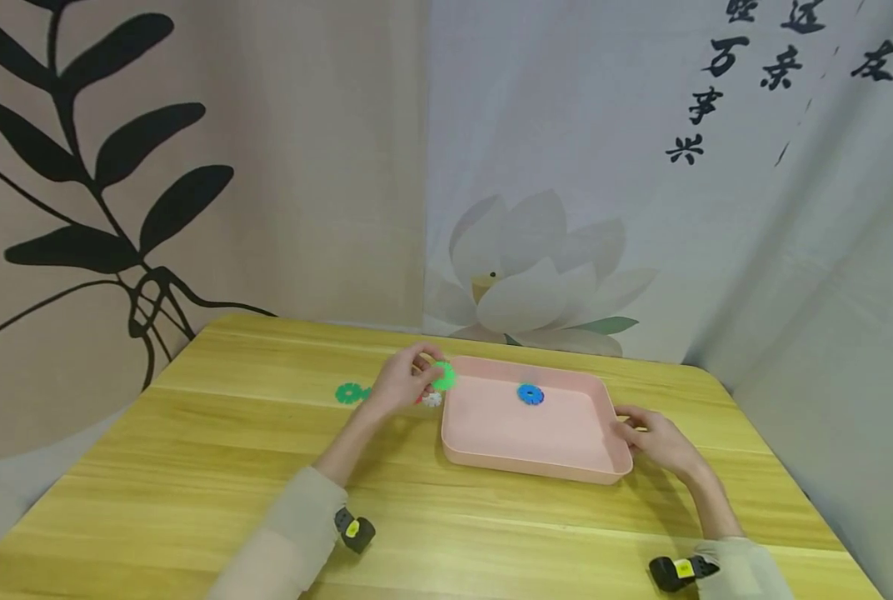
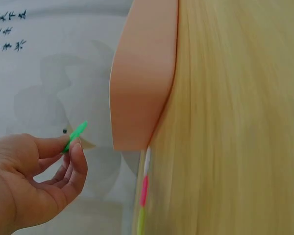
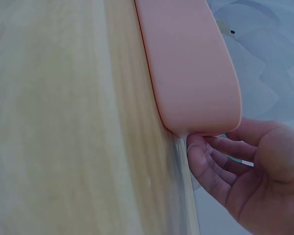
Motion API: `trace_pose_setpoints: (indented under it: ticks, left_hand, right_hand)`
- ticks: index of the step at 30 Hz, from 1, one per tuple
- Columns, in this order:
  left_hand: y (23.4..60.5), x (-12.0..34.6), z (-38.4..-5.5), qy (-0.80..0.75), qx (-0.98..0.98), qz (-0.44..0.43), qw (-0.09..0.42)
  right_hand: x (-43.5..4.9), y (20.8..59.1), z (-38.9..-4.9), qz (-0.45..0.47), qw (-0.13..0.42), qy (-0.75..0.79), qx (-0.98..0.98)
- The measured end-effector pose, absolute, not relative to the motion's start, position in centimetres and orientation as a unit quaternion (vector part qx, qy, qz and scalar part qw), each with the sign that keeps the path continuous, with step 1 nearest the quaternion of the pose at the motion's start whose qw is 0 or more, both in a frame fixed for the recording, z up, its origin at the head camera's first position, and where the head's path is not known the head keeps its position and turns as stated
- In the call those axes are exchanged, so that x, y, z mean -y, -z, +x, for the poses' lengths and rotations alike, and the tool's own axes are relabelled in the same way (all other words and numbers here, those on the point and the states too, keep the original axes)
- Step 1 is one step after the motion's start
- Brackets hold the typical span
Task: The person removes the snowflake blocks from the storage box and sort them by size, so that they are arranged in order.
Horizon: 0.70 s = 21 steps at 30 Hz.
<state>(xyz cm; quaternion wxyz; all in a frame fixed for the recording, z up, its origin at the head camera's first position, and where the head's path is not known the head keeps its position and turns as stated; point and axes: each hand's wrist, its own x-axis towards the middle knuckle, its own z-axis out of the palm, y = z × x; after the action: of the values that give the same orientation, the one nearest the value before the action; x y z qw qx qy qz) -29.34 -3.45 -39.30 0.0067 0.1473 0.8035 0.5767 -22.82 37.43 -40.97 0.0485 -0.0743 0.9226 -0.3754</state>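
My left hand (image 1: 401,382) pinches a bright green notched plastic disc (image 1: 443,376) between thumb and fingers, raised at the left rim of the pink tray (image 1: 536,465). The left wrist view shows this green disc (image 2: 76,136) nearly edge-on. Inside the tray lies a blue disc (image 1: 531,394). At the tray's right side my right hand (image 1: 660,439) holds the wall. Close up, the right fingers (image 3: 206,166) curl against the tray's end wall (image 3: 201,98). Just left of the tray, a white disc (image 1: 432,400) and a red one lie partly hidden by the left hand.
Farther left on the wooden table (image 1: 214,467) lies a darker green disc (image 1: 350,393), with another green piece beside it partly behind the left wrist. A printed curtain (image 1: 326,167) hangs behind the table's far edge. Black wrist cameras (image 1: 356,532) sit on both sleeves.
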Motion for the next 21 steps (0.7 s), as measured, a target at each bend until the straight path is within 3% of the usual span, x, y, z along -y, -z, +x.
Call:
trace_pose_setpoints:
  ticks: [21]
  left_hand:
    - [40.1, 12.3, -30.1, -0.546, -0.832, 0.098, 0.002]
  right_hand:
    - [-37.4, 40.8, -22.8, -0.071, 0.047, 0.36, -0.929]
